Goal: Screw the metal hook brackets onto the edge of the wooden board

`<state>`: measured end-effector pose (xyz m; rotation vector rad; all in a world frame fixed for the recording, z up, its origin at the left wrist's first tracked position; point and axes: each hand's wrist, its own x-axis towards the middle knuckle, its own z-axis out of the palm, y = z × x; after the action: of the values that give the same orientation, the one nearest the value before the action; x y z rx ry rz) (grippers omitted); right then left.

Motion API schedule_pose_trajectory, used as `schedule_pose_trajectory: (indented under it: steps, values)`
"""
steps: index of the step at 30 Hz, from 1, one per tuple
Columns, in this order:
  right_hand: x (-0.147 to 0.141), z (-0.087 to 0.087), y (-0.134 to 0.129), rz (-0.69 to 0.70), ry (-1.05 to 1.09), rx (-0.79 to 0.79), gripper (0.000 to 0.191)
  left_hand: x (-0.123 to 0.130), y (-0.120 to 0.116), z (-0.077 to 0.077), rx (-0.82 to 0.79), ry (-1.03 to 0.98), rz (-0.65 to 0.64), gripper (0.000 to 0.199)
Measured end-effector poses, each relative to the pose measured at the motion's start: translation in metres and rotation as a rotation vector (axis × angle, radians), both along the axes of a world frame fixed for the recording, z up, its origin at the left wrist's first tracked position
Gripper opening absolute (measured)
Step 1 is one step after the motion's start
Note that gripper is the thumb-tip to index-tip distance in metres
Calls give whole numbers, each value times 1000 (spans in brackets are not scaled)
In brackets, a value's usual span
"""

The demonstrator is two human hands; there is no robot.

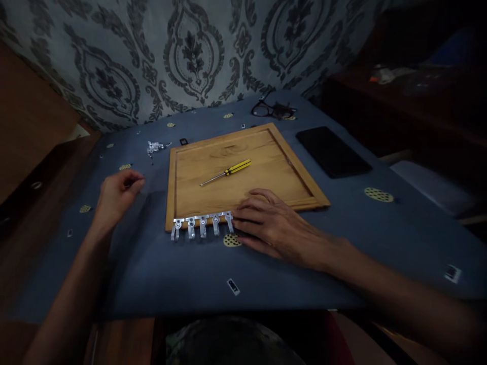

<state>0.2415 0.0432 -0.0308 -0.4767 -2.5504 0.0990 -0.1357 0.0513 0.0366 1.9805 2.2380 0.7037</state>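
A metal rail with several hooks (pixel 203 223) lies along the near edge of a framed wooden board (pixel 247 133), hooks hanging over the edge. My right hand (pixel 276 225) rests over the rail's right end, fingers stretched out and touching it and the board; that end is partly hidden. My left hand (pixel 119 195) is raised left of the board, thumb and fingers pinched together. A tiny dark tip shows at its fingertips, too small to name. On the board's middle lies a screwdriver (pixel 228 172) with a yellow and black handle, its shaft pointing left.
Small shiny metal pieces (pixel 155 147) lie left of the board's far corner. A small black piece (pixel 184 142) sits at its far edge. Eyeglasses (pixel 272 109) are at the back, and a black flat tablet-like object (pixel 333 152) is right. A patterned wall (pixel 194 50) borders the blue-covered table (pixel 171 284).
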Motion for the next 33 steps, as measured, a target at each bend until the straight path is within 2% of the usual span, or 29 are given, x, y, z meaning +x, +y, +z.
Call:
schedule_pose_trajectory:
  steps: [2,4,7,9,12,16,20,26,33]
  values:
    - [0,1,-1,-2,-19,-1,27,23,-1,5,12,-73,-75,21]
    - [0,3,-1,-3,-34,-6,28,49,-2,11,35,-257,-226,21]
    - [0,5,-1,6,-46,-14,30,88,-4,17,-21,-465,-391,18]
    - [0,6,-1,7,-49,-15,28,109,-5,16,-88,-567,-476,16]
    - [0,7,-2,6,-51,-13,26,128,-4,6,-214,-679,-538,17]
    - [1,6,-3,-3,-49,-14,26,137,-5,-11,-279,-731,-586,17]
    - [1,5,-4,-6,-46,-25,28,139,-9,-21,-207,-629,-625,7]
    - [2,6,-3,-5,-44,-28,30,140,-11,-28,-87,-390,-726,8]
    - [1,5,-3,-4,-42,-15,34,140,-11,-27,-97,-289,-782,10]
